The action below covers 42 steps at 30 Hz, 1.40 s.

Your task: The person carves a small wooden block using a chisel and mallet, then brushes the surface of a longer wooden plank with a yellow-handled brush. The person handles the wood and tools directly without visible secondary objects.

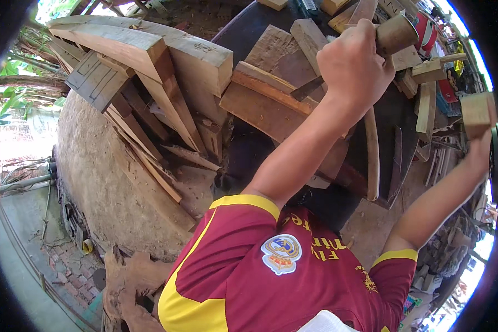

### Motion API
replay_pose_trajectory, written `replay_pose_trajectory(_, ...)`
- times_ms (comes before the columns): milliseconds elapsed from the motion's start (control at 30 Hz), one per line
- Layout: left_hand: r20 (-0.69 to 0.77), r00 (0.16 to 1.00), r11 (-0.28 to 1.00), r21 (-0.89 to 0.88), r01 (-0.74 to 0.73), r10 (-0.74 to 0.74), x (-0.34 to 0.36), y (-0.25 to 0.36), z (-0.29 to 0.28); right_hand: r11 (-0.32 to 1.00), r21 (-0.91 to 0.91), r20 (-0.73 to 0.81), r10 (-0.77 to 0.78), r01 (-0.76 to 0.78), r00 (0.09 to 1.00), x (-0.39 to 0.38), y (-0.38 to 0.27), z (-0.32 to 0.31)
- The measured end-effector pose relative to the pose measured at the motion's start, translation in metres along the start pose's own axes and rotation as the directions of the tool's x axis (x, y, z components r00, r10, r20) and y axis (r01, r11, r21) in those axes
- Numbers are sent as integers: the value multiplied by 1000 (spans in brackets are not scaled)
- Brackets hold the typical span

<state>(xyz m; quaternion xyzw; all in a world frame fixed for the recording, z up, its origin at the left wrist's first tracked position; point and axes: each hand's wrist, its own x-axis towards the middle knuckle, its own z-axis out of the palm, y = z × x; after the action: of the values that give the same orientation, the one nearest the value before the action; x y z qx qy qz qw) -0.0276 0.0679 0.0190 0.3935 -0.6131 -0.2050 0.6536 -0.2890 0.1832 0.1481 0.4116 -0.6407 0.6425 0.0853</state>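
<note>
Head view: left hand (353, 65) fisted around a chisel's round wooden handle (395, 33), blade (307, 88) angled down onto a reddish curved plank (260, 102). Right hand (480, 145) raised far right, clamped on a wooden mallet (477, 112). Hands well apart. Stacked timber (144, 52) at left.

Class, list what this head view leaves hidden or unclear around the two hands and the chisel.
- Chisel: most of the handle is hidden inside the left hand; the blade tip is small and dark against the wood.
- Wooden mallet: its handle is covered by the right hand, and the head lies at the bent rim.
- Both grips: fingers are turned away.
</note>
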Motion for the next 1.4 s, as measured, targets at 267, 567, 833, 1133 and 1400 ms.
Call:
replay_pose_trajectory(267, 90, 994, 989, 136, 50, -63, -3, -10, 5, 783, -420, 580, -158, 459, 800, -33, -11, 47)
replay_pose_trajectory(567, 146, 987, 982, 187, 41, -69, -1, -9, 3, 867, -315, 579, -147, 386, 802, -66, -8, 68)
replay_pose_trajectory(833, 459, 883, 987, 63, -145, 100, -22, 10, -8, 903, -410, 455, 79, 130, 887, -111, 4, 9)
replay_pose_trajectory(1133, 848, 527, 988, 118, -98, -49, -64, 20, -89, 950, -234, 143, 246, -209, 959, -264, -9, -43)
replay_pose_trajectory(1400, 854, 518, 977, 74, -200, 42, -80, -22, -117, 929, -173, 65, 342, -327, 937, -316, -7, -56)
